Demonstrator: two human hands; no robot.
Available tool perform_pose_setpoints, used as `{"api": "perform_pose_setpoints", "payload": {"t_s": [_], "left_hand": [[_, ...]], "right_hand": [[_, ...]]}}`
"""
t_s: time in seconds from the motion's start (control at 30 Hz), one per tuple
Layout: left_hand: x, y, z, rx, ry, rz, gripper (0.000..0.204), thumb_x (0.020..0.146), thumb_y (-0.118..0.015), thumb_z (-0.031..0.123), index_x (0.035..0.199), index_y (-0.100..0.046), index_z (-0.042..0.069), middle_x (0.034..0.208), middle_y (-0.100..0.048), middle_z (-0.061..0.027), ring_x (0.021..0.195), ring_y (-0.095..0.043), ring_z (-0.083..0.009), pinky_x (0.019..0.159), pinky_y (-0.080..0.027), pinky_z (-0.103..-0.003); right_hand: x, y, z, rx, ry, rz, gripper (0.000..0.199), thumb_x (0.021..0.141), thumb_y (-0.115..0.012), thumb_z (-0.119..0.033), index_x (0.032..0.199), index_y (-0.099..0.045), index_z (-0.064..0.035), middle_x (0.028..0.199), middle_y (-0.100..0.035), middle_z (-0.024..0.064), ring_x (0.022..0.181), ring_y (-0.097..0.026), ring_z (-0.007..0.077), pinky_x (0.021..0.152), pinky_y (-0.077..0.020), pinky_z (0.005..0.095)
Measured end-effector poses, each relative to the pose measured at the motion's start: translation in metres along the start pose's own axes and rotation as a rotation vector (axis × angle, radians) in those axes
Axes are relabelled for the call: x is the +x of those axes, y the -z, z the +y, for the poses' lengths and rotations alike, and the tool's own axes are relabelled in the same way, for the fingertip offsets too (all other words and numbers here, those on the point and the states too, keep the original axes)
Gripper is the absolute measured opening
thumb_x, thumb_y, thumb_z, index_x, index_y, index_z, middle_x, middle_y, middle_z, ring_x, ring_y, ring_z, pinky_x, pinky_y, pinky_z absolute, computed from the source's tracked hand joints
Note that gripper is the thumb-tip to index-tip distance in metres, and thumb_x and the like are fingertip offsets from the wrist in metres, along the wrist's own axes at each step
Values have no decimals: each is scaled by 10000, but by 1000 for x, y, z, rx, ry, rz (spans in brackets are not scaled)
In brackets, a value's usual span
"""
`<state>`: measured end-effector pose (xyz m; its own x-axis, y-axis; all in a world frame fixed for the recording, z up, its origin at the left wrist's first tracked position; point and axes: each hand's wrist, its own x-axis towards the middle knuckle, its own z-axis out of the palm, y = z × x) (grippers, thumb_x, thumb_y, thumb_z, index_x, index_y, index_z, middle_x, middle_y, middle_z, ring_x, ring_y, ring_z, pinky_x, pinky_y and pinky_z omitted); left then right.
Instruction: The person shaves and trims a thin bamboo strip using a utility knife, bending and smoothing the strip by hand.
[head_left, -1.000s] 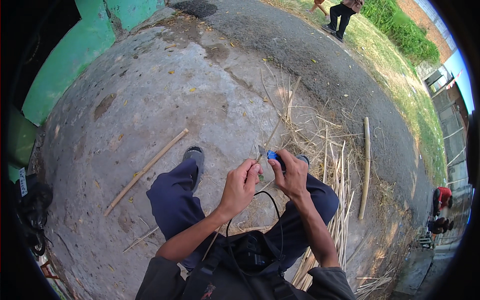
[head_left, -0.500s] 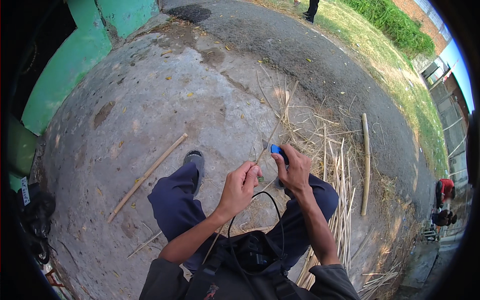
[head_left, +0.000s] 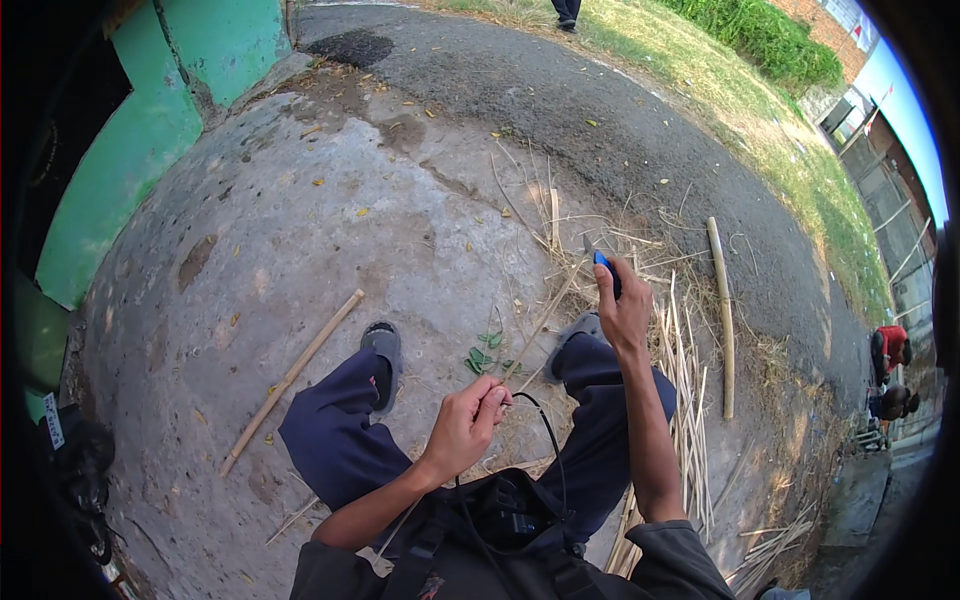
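My left hand (head_left: 468,422) is closed, pinching a thin bamboo strip (head_left: 545,320) that slants up and away between my feet. In my right hand (head_left: 626,308) is a knife with a blue handle (head_left: 606,268). Its short blade points away from me, close to the strip's far end; whether the two touch I cannot tell. The strip's near end passes back under my left forearm. Below its middle, a small green leafy sprig (head_left: 484,355) lies on the ground.
Long split bamboo strips (head_left: 688,420) lie beside my right leg, with tangled shavings (head_left: 640,250) ahead. Bamboo poles rest left (head_left: 292,380) and right (head_left: 721,318). A green wall (head_left: 120,190) stands at left; people (head_left: 888,350) are far right, and a person's legs (head_left: 566,12) show on top.
My right hand with the knife has moved away and to the right, along the strip toward its far end. My left hand has shifted slightly down and left, still pinching the strip.
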<state>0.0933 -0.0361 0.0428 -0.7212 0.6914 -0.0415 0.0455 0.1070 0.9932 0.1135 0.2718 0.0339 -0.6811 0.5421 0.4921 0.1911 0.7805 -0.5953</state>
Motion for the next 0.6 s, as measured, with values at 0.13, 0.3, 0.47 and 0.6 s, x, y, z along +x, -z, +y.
{"api": "perform_pose_setpoints", "payload": {"t_s": [0.13, 0.3, 0.47, 0.6], "left_hand": [[-6, 9, -4, 32, 33, -44, 238, 1124, -539, 162, 1006, -669, 2, 663, -551, -21, 625, -511, -70, 584, -408, -274], [-15, 16, -9, 84, 28, -67, 239, 1118, -541, 156, 1014, -682, -7, 657, -563, -49, 605, -525, -97, 583, -429, -300], [-4, 34, -20, 84, 95, -61, 251, 1136, -523, 174, 1063, -689, -1, 640, -529, -22, 598, -489, -68, 570, -401, -281], [10, 41, -45, -2, 100, 17, 231, 1158, -491, 194, 1213, -612, 6, 652, -513, 17, 578, -416, -48, 553, -363, -268]], "right_hand": [[3, 6, 8, -39, -29, -7, 336, 1071, -661, -361, 1034, -708, -30, 674, -620, 164, 601, -620, 332, 606, -435, 444], [16, 13, 26, -88, -158, 34, 470, 1108, -570, -468, 1083, -727, -25, 676, -606, 97, 582, -568, 248, 601, -425, 420], [19, 22, 53, 663, -766, -508, 558, 1095, -580, -545, 1175, -735, -15, 720, -542, -6, 578, -467, 106, 524, -367, 314], [5, 7, 36, 115, -594, -523, 545, 1140, -492, -533, 1294, -715, -60, 704, -411, -63, 552, -299, 40, 479, -233, 239]]}}
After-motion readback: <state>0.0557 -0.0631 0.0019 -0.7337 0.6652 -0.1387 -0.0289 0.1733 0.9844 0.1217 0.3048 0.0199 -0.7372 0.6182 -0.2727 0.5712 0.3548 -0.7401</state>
